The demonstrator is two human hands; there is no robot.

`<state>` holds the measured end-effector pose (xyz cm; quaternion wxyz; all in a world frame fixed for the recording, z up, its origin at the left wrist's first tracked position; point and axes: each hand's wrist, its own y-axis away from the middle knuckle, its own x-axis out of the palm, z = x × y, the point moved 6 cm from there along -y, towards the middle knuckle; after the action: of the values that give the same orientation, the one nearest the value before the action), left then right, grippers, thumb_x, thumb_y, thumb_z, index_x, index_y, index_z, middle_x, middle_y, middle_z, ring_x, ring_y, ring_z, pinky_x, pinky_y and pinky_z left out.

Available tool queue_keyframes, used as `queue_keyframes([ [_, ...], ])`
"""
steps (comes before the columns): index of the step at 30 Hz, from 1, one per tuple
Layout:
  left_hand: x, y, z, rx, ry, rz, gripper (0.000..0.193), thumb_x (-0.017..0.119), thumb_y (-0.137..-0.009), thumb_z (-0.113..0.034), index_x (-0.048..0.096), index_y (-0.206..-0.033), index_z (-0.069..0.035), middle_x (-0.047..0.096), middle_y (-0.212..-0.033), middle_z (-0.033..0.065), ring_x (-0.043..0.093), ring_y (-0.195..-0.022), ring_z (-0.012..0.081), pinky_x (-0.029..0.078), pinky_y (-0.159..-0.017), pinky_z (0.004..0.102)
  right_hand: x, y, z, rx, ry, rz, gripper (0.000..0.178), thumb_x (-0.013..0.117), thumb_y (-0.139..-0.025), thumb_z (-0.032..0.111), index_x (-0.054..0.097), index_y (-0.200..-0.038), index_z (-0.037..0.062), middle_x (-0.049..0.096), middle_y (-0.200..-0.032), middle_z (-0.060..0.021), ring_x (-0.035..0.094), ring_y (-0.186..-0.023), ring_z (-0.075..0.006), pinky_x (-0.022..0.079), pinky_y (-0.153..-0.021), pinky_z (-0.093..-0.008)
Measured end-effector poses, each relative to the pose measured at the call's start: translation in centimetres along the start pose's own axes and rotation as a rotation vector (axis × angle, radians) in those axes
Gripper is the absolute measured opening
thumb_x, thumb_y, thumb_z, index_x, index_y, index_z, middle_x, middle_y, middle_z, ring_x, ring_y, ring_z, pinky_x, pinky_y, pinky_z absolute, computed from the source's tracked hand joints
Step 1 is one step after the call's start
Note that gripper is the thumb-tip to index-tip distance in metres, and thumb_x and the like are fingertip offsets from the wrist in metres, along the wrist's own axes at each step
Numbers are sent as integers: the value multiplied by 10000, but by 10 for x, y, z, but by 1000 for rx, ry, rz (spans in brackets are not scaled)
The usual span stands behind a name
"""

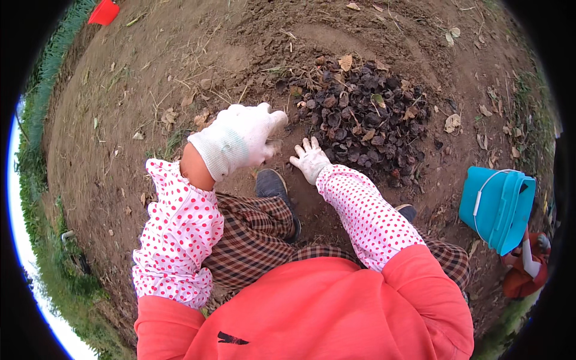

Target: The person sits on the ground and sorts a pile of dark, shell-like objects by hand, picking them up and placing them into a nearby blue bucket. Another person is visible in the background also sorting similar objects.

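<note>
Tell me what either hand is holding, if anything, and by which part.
The right hand, spread open beside the dark pile, shows nothing held. The left hand curls with its palm hidden; whether it holds anything cannot be told.

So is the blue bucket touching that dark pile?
Apart: the head view plainly shows brown soil between the dark pile and the blue bucket.

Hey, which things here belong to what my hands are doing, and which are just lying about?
Apparently in the work:
pile of dark, shrivelled pieces
left hand, gloved, left of the pile
right hand, gloved, fingers spread beside it

Apparently just lying about:
teal bucket, off right, though possibly related
red container, far upper left
dry leaf, right of the pile
</note>
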<state>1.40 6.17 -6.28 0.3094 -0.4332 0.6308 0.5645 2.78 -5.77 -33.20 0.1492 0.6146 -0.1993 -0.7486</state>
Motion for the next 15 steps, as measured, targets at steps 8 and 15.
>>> queue_keyframes([
  [8,-2,-2,-5,15,-2,37,512,691,-840,-208,573,-1330,-119,627,-1093,178,673,-966,394,560,-818,490,40,54,-46,-82,147,-158,271,557,-929,191,713,-1134,107,550,-1401,-138,368,-1468,-353,196,-1263,-500],
  [15,-5,-2,-5,25,9,25,516,697,-841,-216,564,-1330,-117,629,-1097,182,674,-976,396,556,-824,497,2,53,-9,-27,-81,-43,355,666,-853,203,672,-1205,158,552,-1363,-132,403,-1411,-371,264,-1194,-549],
])
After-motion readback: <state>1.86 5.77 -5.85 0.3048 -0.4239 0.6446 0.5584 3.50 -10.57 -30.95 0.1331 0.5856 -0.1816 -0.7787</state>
